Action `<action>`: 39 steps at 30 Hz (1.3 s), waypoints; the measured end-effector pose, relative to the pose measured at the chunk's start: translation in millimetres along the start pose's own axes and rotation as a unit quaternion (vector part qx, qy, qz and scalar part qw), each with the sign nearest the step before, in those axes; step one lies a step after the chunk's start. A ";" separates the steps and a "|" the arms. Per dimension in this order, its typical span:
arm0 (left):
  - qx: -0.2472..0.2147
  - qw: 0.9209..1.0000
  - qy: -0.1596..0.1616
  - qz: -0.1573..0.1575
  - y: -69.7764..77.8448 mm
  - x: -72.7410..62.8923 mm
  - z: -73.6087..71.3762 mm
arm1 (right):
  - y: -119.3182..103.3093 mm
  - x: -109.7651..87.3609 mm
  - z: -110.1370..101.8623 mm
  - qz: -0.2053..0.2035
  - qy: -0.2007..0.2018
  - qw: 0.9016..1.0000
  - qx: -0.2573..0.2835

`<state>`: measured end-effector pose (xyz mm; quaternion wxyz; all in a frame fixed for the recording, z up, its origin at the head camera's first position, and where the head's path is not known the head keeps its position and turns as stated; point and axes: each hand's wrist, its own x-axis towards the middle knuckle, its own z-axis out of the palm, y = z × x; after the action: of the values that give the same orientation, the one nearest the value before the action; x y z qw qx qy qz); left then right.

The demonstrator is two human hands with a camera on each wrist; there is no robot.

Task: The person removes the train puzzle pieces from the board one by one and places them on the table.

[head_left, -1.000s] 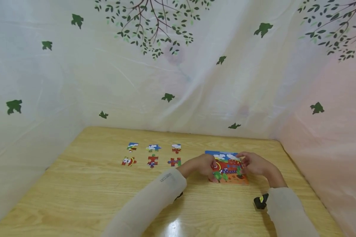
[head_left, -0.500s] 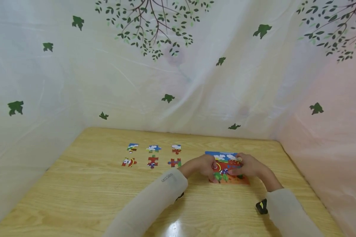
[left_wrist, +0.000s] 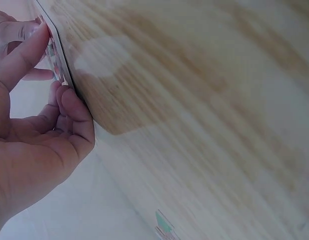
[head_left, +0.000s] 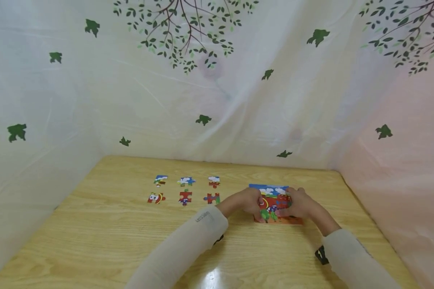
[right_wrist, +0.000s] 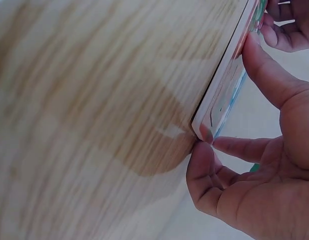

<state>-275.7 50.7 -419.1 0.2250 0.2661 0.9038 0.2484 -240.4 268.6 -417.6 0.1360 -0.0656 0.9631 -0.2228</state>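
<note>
A colourful jigsaw puzzle board (head_left: 273,202), with blue sky, clouds and a red cartoon figure, lies flat at the right of the table. My left hand (head_left: 250,202) grips its left side, thumb on the picture and the other fingers curled at the edge, as the left wrist view shows. From the right, my right hand (head_left: 301,204) holds the board. In the right wrist view its thumb (right_wrist: 264,70) presses on the picture while curled fingers (right_wrist: 202,167) meet the corner. Both hands cover parts of the picture.
Several loose jigsaw pieces lie left of the board in two rows, among them a white-eyed face piece (head_left: 155,198) and a cloud piece (head_left: 186,181). The wooden table (head_left: 94,241) ends against a pale curtain (head_left: 159,120) printed with leaves.
My right thumb has come from the board's right side onto the picture, and the right hand has shifted slightly left over it. The left hand and the loose pieces keep their places.
</note>
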 end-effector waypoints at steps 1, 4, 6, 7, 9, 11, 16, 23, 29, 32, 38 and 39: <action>-0.003 1.000 0.000 0.000 0.0 -0.1 -0.1 | -0.7 0.1 -0.2 0.002 0.000 1.000 -0.001; -0.013 1.000 0.003 -0.006 1.2 -1.1 -1.1 | -2.4 0.4 -0.7 0.007 0.000 1.000 0.000; -0.021 1.000 0.007 -0.006 1.2 -1.9 -1.0 | -3.5 0.8 -1.1 0.008 0.000 1.000 -0.001; -0.024 1.000 0.010 -0.006 1.4 -2.3 -1.1 | -4.0 1.2 -1.1 0.009 0.001 1.000 -0.001; -0.029 0.999 0.017 -0.003 0.9 -2.6 -1.0 | -4.3 1.9 -1.1 0.008 0.004 1.000 -0.004; -0.033 0.999 0.024 0.005 -0.4 -2.5 -0.9 | -4.8 2.3 -1.2 0.009 0.006 1.000 -0.007; -0.078 0.996 0.031 0.015 -6.7 -3.1 -3.7 | -4.4 2.2 -0.4 0.006 0.009 1.000 -0.008; -0.188 0.981 0.029 0.029 -21.7 -12.5 -14.4 | -1.2 1.6 1.6 -0.001 0.006 1.000 0.004; -0.255 0.966 0.028 0.039 -37.2 -21.6 -28.7 | 4.1 1.8 3.9 0.005 0.005 1.000 0.020; -0.265 0.963 0.029 0.040 -45.4 -26.9 -34.8 | 6.2 0.6 3.1 0.004 0.006 1.000 0.022; -0.275 0.961 0.026 0.026 -61.0 -42.0 -46.3 | 10.3 -2.7 -2.0 -0.019 0.010 0.999 0.044; -0.272 0.962 0.027 0.024 -63.7 -45.1 -48.6 | 11.5 -2.9 -2.7 -0.022 0.010 0.999 0.048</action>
<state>-291.3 -38.8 -405.3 0.2582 0.2099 0.8014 0.4971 -239.2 280.5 -419.8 0.1249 -0.0775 0.9509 -0.2723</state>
